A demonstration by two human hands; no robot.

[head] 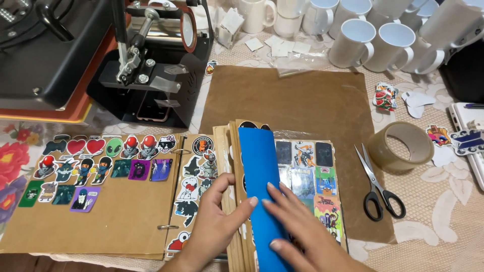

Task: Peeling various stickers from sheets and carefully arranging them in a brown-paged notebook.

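Nearest the camera, the left hand (pixel 214 224) rests flat on the brown pages of a ring binder (pixel 126 221), its fingers (pixel 241 204) loose and spread, the tips pressing against the left edge of a blue sheet (pixel 259 191). The right hand (pixel 302 231) lies at about five o'clock from the sheet, fingers extended and released, laid across the sheet's lower right edge; neither hand is clenched around anything. The blue sheet stands half turned among a stack of brown pages, running from the binder's top edge down to the near edge of the view.

At nine o'clock from the hands, the open left page carries rows of small stickers (pixel 96 166) along its upper half; its lower half is bare brown card. At three o'clock, a page of colourful cards (pixel 312 176) lies under the right hand, its right edge close to black-handled scissors (pixel 378 184), which sit apart from it on a brown mat (pixel 297 100).

Beyond the scissors, at two o'clock, a roll of clear tape (pixel 401 146) sits at the mat's right edge. The far half of the mat is bare. At eleven o'clock a black press machine (pixel 146 65) crowds the binder's far edge. At one o'clock, white mugs (pixel 373 43) line the back of the table (pixel 438 211).
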